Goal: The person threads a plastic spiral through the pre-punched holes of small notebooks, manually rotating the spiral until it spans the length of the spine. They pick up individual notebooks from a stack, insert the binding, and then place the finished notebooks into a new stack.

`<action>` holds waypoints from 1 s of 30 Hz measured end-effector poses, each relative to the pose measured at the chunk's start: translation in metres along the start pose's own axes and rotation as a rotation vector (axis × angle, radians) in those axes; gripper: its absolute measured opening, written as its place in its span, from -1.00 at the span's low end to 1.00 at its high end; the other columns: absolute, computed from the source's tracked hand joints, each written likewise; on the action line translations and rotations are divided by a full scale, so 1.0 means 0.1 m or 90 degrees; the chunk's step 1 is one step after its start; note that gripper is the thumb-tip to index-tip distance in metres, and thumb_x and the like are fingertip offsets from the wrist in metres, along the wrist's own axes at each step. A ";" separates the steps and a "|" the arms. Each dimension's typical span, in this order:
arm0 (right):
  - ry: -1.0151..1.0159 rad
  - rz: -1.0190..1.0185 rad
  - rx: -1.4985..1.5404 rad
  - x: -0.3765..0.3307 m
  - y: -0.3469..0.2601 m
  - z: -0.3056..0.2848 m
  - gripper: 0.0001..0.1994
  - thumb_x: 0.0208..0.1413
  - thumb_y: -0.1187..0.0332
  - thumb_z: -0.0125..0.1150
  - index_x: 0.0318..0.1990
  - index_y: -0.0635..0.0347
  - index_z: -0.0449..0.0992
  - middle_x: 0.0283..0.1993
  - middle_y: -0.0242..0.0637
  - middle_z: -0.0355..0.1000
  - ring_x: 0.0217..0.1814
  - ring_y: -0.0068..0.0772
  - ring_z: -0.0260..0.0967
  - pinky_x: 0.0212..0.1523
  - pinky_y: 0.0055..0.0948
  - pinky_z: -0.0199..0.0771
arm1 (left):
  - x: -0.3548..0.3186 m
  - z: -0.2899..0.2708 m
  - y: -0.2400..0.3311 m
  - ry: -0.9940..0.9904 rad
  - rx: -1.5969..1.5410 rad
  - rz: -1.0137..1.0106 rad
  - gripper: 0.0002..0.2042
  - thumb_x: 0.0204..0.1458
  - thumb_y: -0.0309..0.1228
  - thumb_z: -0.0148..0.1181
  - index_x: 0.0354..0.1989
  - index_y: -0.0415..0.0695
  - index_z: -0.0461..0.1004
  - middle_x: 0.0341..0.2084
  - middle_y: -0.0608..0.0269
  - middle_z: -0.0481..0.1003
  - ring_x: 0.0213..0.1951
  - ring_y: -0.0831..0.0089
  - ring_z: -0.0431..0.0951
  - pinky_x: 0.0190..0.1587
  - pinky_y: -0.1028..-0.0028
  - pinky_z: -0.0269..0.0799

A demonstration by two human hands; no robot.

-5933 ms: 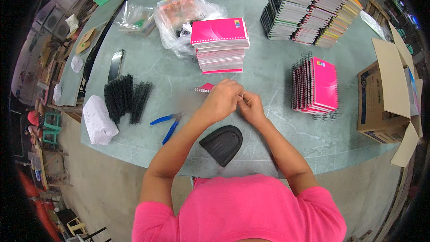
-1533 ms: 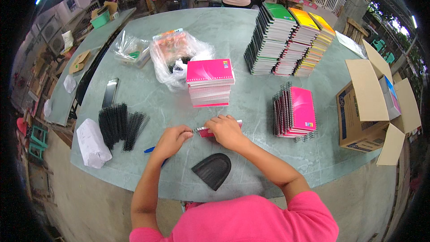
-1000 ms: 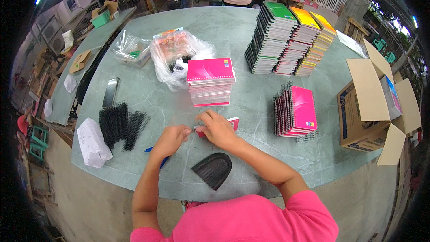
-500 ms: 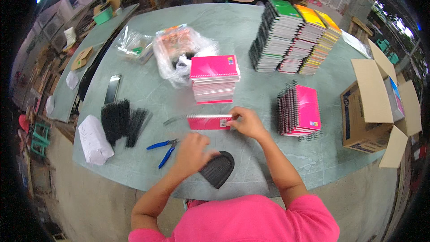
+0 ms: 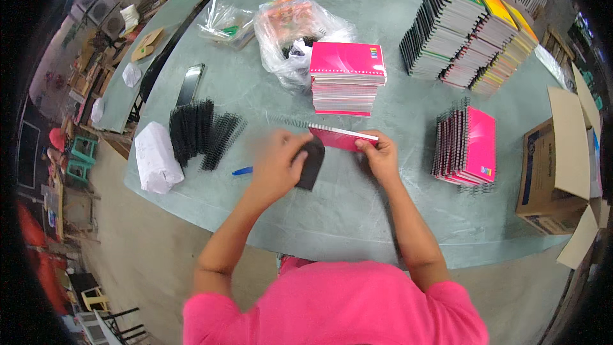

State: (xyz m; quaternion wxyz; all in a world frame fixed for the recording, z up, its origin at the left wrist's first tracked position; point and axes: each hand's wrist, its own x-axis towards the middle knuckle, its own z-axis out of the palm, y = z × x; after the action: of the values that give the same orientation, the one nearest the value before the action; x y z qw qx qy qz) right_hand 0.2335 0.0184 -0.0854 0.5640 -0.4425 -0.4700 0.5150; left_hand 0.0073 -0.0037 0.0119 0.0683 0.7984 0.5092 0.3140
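My right hand [image 5: 381, 153] pinches the right end of a pink notebook [image 5: 335, 139], held with its white hole-punched edge upward. A thin dark spiral coil [image 5: 288, 120] sticks out past the left end of that edge. My left hand [image 5: 276, 163], partly blurred, is closed on a black round-ended pad [image 5: 313, 165] by the notebook's left end, its thumb lying over the pad. One blue handle of the pliers [image 5: 242, 171] shows beside my left hand, which hides the rest. Behind the notebook stands a stack of pink notebooks [image 5: 348, 80] without coils.
Left are black coils [image 5: 191, 131], a white wrapped bundle [image 5: 156, 160] and a phone [image 5: 190, 84]. Plastic bags [image 5: 300, 32] lie farther back. To the right stand coiled pink notebooks [image 5: 479, 144], tall stacks of notebooks [image 5: 469, 32] and an open cardboard box [image 5: 543, 166].
My left hand has taken up the black pad from the table and brought it to the notebook's left end. The notebook now slants down toward the right. The whole view has shifted.
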 end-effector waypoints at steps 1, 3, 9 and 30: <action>-0.015 -0.013 -0.048 0.03 -0.03 -0.06 -0.81 -0.02 0.53 0.23 -0.20 0.30 0.52 -0.31 -0.36 0.50 -0.28 -0.62 0.38 -0.19 -0.58 0.38 | 0.10 -0.13 0.07 0.087 0.019 0.005 -0.68 -0.15 -0.49 0.23 -0.13 -0.04 0.48 -0.33 0.12 0.37 -0.27 0.19 0.41 -0.20 0.33 0.35; -0.052 0.013 -0.040 0.03 -0.08 -0.07 -0.81 -0.02 0.54 0.22 -0.20 0.29 0.52 -0.29 -0.37 0.50 -0.26 -0.61 0.37 -0.18 -0.58 0.36 | 0.25 -0.20 0.14 0.266 -0.064 -0.047 -0.65 -0.17 -0.53 0.23 -0.12 -0.02 0.47 -0.34 0.12 0.35 -0.29 0.18 0.41 -0.20 0.33 0.34; -0.083 0.020 -0.003 0.02 -0.01 -0.08 -0.81 0.02 0.49 0.20 -0.17 0.24 0.54 -0.28 -0.42 0.50 -0.23 -0.66 0.35 -0.17 -0.62 0.32 | 0.22 0.13 0.08 0.011 -0.065 0.009 -0.68 -0.14 -0.55 0.19 -0.13 -0.06 0.48 -0.34 0.11 0.39 -0.25 0.19 0.40 -0.14 0.35 0.33; -0.087 0.010 0.009 0.02 0.01 -0.03 -0.77 0.04 0.52 0.16 -0.11 0.28 0.48 -0.22 -0.42 0.48 -0.20 -0.63 0.35 -0.12 -0.57 0.34 | 0.26 0.29 0.30 -0.051 -0.084 0.034 -0.65 -0.20 -0.56 0.23 -0.13 -0.10 0.48 -0.31 0.13 0.38 -0.22 0.22 0.41 -0.12 0.36 0.34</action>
State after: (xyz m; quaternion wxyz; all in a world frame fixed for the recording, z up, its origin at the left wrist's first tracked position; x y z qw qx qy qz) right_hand 0.2363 0.0207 -0.0864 0.5298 -0.4057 -0.5003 0.5517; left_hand 0.0543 0.0105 0.0124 0.1325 0.8173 0.4631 0.3162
